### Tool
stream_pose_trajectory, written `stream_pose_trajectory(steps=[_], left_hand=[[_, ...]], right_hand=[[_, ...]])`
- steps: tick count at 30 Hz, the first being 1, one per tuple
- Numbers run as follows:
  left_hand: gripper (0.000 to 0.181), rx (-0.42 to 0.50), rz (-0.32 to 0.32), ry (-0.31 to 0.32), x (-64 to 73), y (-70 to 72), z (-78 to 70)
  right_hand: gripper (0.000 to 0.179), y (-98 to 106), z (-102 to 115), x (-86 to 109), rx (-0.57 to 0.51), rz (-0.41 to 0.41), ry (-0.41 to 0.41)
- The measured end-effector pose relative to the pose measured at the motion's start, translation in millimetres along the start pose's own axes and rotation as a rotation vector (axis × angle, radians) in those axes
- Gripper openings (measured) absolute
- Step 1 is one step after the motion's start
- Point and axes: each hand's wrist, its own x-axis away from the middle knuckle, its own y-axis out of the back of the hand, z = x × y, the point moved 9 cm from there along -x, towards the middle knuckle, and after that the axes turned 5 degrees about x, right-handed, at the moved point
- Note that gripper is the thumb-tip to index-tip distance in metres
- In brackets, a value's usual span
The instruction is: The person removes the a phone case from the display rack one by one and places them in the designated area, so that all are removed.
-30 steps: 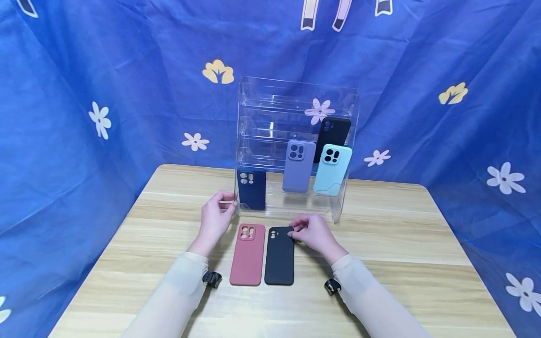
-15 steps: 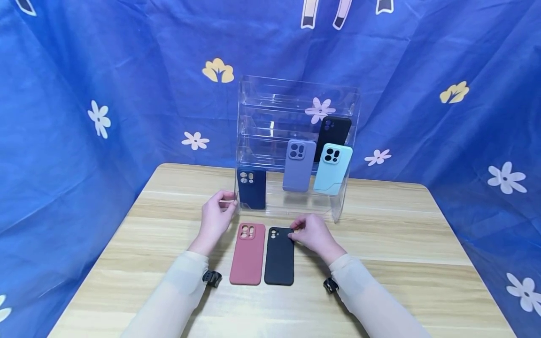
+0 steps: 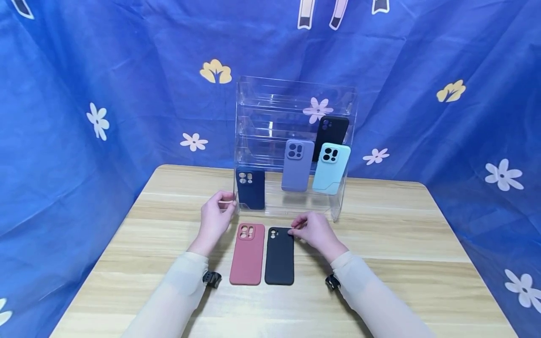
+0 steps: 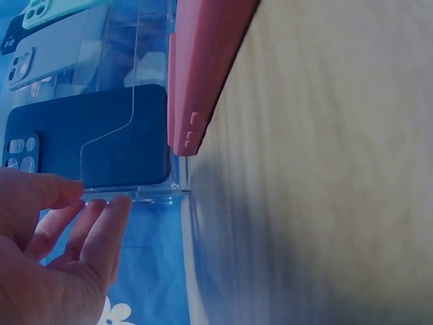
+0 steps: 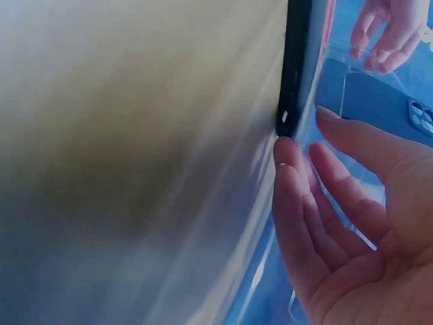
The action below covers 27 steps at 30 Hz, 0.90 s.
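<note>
My left hand [image 3: 217, 211] is at the left side of a clear acrylic display rack [image 3: 296, 85]. In the left wrist view its fingertips [image 4: 120, 203] meet the rack's side wall, beside a navy phone case [image 3: 251, 190] in the lowest tier. Flat on the table, a pink phone case [image 3: 247, 258] and a black phone case [image 3: 279, 258] lie side by side in front of the rack. My right hand [image 3: 314, 233] is at the black case's upper right corner. The right wrist view shows a fingertip at that corner, thumb spread apart, fingers loosely bent.
A purple phone case [image 3: 297, 169] and a mint phone case [image 3: 331, 171] stand in the rack's right part. Behind them leans another black case [image 3: 334, 130]. Blue patterned cloth [image 3: 127, 70] hangs around the wooden table [image 3: 393, 281].
Both hands hold nearly the same places, with only a slight shift of the right hand. The phone cases and rack have not moved; the head view has tilted a little.
</note>
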Motion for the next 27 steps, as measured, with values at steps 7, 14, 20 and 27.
stream_pose_trajectory(steps=[7, 14, 20, 27], left_hand=[[0.023, -0.011, -0.005, -0.007, -0.4, 1.6, -0.6], [0.022, -0.015, -0.017, -0.016, -1.7, 2.4, -1.4], [0.023, 0.003, -0.002, 0.002, 0.8, -0.5, 0.7], [0.022, -0.003, -0.014, 0.005, 2.3, 1.2, 0.6]], right_hand=[[0.010, 16, 16, -7.6, -0.010, -0.069, 0.079], [0.009, 31, 42, -16.4, 0.015, -0.171, 0.182], [0.012, 37, 65, -19.5, -0.015, -0.227, 0.236], [0.023, 33, 91, -23.3, -0.091, -0.253, 0.290]])
